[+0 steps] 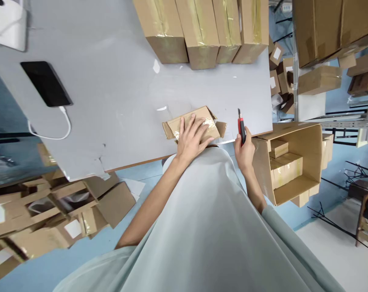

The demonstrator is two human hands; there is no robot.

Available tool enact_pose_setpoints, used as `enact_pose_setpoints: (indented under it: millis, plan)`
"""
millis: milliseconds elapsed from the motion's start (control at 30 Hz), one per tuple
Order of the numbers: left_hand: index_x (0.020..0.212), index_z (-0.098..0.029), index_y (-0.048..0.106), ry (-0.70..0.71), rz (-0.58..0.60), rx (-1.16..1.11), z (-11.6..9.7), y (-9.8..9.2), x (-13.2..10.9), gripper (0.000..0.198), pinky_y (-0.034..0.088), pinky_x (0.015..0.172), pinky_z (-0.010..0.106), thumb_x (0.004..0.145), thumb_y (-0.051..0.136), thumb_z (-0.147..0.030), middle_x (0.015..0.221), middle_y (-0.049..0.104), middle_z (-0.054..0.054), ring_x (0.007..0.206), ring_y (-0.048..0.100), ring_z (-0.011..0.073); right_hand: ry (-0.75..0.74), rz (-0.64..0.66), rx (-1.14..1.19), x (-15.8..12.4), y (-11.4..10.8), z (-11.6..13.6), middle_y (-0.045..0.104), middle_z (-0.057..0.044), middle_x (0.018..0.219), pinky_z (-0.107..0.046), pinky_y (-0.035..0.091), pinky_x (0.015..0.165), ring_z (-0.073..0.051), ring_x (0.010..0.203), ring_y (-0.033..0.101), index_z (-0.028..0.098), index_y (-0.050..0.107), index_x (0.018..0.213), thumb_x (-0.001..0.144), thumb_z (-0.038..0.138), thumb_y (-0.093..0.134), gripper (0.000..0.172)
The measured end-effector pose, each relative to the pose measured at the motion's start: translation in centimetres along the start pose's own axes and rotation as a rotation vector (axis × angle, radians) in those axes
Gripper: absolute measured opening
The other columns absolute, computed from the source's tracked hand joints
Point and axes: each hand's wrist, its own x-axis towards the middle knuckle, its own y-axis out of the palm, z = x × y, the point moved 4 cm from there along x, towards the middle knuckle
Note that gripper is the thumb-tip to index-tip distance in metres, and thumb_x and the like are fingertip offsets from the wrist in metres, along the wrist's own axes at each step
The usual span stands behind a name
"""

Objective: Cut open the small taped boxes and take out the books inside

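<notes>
A small cardboard box (206, 114) lies near the front edge of the grey table, with flaps standing out at both ends and shiny tape on its top. My left hand (191, 138) rests flat on this box, fingers spread. To the right, my right hand (244, 150) is closed round a red and black utility knife (241, 127), held just off the table's front edge. The knife's blade tip points away from me and does not touch the box.
Several taped boxes (199, 32) stand at the table's far side. A black phone (46, 83) with a white cable lies left. An open carton (311, 162) holding smaller boxes stands right, below table height. Opened boxes (89, 219) crowd the floor at lower left.
</notes>
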Motion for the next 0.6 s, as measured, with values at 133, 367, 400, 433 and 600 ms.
enact_pose_setpoints:
  millis: [133,367,400,433,600]
  plan:
    - [0.163,-0.024,0.059,-0.1,-0.133,0.046,3.0,-2.0,-2.8,0.069,0.022,0.145,0.068,0.109,0.061,-0.067,0.169,0.059,0.019,0.171,0.043,0.0419,0.086,0.031,0.107,8.3,7.4,-5.2,0.078,-0.024,0.137,-0.048,0.06,0.108,-0.036,0.122,0.077,0.012,0.056,0.159,0.114,0.038,0.035,0.057]
    - [0.174,-0.018,0.042,-0.453,-0.428,0.121,10.2,-6.7,-12.3,0.117,0.023,0.143,0.07,0.089,0.067,-0.095,0.182,0.034,0.029,0.176,0.026,0.0484,0.133,0.079,-0.043,12.5,14.1,-6.9,0.059,-0.035,0.157,-0.062,0.045,0.126,-0.042,0.147,0.059,0.005,0.05,0.163,0.1,0.023,0.049,0.065]
    - [0.175,-0.018,0.04,-0.541,-0.447,0.063,11.1,-6.8,-13.5,0.12,0.03,0.141,0.068,0.089,0.065,-0.098,0.182,0.034,0.03,0.174,0.031,0.0477,0.092,0.052,-0.042,12.3,14.2,-6.2,0.054,-0.037,0.163,-0.065,0.041,0.129,-0.043,0.155,0.053,0.003,0.05,0.163,0.1,0.023,0.051,0.066]
    - [0.175,-0.02,0.04,-0.628,-0.459,-0.016,11.9,-6.8,-14.6,0.12,0.038,0.137,0.066,0.088,0.063,-0.099,0.182,0.035,0.029,0.17,0.039,0.0464,0.039,0.05,-0.008,12.1,14.4,-5.3,0.05,-0.037,0.168,-0.065,0.038,0.132,-0.043,0.16,0.048,0.003,0.05,0.164,0.1,0.024,0.052,0.067]
    - [0.163,-0.027,0.054,-0.833,-0.526,-0.368,13.6,-6.4,-16.7,0.107,0.058,0.122,0.054,0.085,0.072,-0.097,0.176,0.049,0.023,0.152,0.062,0.0398,-0.107,0.536,0.531,10.0,16.3,2.1,0.076,-0.023,0.145,-0.055,0.061,0.116,-0.034,0.135,0.073,0.014,0.063,0.157,0.113,0.057,0.044,0.065]
